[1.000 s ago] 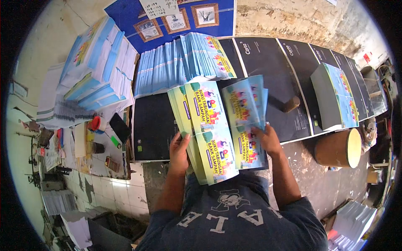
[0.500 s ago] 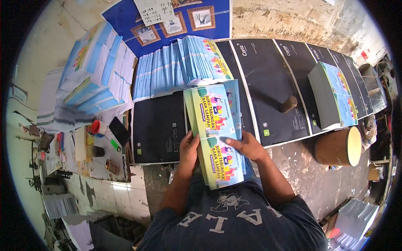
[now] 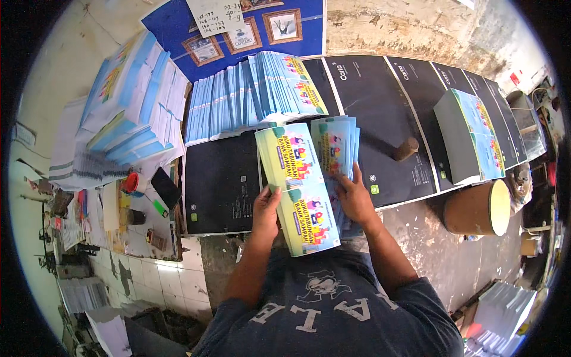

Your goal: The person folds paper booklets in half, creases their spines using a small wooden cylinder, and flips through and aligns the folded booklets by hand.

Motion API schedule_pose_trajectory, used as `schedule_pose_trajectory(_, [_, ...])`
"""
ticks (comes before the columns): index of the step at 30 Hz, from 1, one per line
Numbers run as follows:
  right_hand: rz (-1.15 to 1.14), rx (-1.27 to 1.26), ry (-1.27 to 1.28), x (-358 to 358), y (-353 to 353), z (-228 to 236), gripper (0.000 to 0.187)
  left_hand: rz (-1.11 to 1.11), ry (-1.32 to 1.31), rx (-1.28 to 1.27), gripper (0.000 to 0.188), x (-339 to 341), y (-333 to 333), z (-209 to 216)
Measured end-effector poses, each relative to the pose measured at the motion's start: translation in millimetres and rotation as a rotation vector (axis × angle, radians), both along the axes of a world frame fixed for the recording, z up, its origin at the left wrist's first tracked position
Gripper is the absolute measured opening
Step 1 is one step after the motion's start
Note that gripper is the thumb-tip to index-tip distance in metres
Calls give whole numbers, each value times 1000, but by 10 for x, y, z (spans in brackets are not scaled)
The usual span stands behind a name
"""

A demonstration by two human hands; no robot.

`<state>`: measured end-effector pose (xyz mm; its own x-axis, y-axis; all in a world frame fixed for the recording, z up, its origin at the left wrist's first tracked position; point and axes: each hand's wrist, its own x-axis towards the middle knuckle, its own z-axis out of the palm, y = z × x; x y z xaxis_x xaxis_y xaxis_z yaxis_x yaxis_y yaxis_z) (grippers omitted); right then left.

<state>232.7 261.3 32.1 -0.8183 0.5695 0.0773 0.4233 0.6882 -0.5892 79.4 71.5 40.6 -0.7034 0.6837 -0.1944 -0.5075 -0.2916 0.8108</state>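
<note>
My left hand point(image 3: 266, 211) grips the left edge of a long booklet sheet point(image 3: 299, 190) with a yellow and light-blue printed cover, its thumb on top. The sheet carries the same cover picture twice, end to end, and tilts toward my body. Just right of it lies a small bunch of blue-edged booklets point(image 3: 336, 146), partly covered by the sheet. My right hand point(image 3: 358, 199) is closed on this bunch, thumb on the top cover and forefinger along the right edge. Its other fingers are hidden.
Behind stands a long leaning row of booklets point(image 3: 223, 104). A tall stack point(image 3: 128, 101) rises at the left, and another block of booklets point(image 3: 473, 137) stands at the right. A wooden peg-like tool point(image 3: 407, 149) rests on the black-covered table point(image 3: 220, 178). A brown drum point(image 3: 476, 208) stands beyond the front edge.
The top sheet and the bunch beneath have spread apart, showing more of the bunch at right. My right hand has moved off the top sheet to the bunch, slightly up and right.
</note>
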Motion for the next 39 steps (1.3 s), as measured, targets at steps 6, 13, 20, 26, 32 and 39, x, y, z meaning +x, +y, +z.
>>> schedule_pose_trajectory(6, [-106, -658, 261, -36, 1, -149, 54, -73, -27, -7, 36, 118, 183, -148])
schedule_pose_trajectory(13, [-213, -702, 316, -10, 4, 47, 41, 59, 41, -146, 34, -128, -57, -83])
schedule_pose_trajectory(20, [-193, -387, 246, -16, -61, -84, 43, 57, -15, -67, 33, -121, -5, -52])
schedule_pose_trajectory(26, [-92, -566, 179, -3, 2, -53, 45, -59, -112, -5, 35, 113, 242, -202])
schedule_pose_trajectory(32, [-150, -792, 310, 16, 13, -46, 39, 63, -16, -96, 32, -193, -84, -172])
schedule_pose_trajectory(39, [-88, -125, 394, -4, -99, -394, 59, 87, 17, -33, 29, -359, -357, -14])
